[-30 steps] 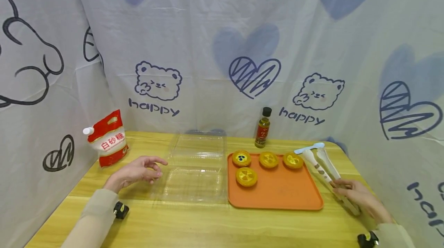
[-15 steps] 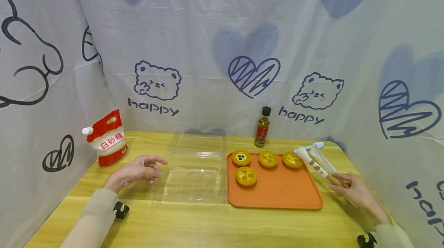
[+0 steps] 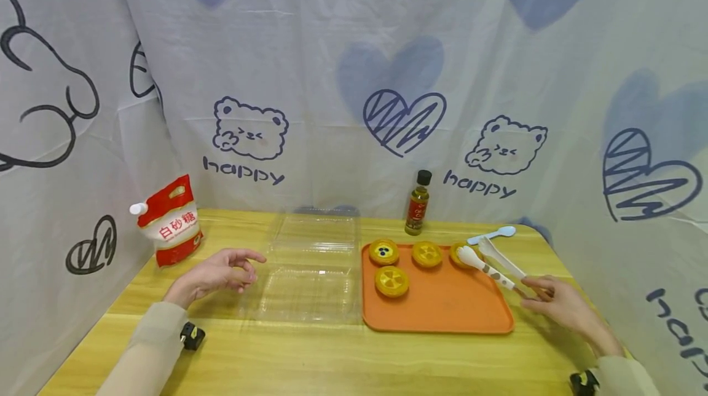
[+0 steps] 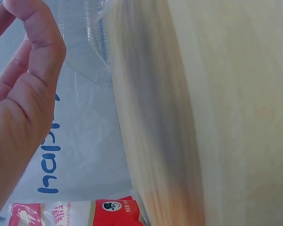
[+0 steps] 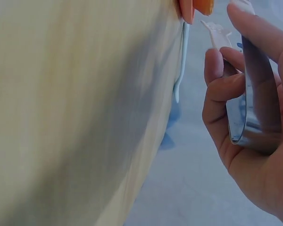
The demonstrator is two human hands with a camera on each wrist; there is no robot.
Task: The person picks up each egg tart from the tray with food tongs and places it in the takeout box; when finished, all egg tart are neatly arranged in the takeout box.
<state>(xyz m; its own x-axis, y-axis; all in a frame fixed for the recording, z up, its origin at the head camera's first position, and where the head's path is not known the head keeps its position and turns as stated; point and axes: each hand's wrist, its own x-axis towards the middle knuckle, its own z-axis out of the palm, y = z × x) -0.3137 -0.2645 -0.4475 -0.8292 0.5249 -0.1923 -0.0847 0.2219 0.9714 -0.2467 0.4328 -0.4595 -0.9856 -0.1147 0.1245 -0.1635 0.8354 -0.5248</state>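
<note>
My right hand [image 3: 566,305] grips a pair of tongs [image 3: 500,276] by the metal bend, thumb on one arm and fingers curled round the other. Their white tips are spread over the far right egg tart [image 3: 455,254], partly hiding it; whether they touch it I cannot tell. On the orange tray [image 3: 442,316] lie three more tarts, among them a tart with dark berries [image 3: 384,252]. My left hand [image 3: 221,276] hovers, fingers loosely bent and holding nothing, left of an opened clear plastic box [image 3: 310,291]. In the right wrist view the tongs [image 5: 257,113] show their metal bend.
A red and white sugar bag [image 3: 174,224] stands at the back left. Behind the tray stands a small bottle [image 3: 417,205] with a black cap. A light blue spoon-like utensil [image 3: 500,233] lies at the tray's far right corner. Printed cloth hangs behind the wooden table [image 3: 310,359].
My right hand has raised the tongs and swung their tips left, from the tray's right edge to over the far right tart. The left hand has stayed put.
</note>
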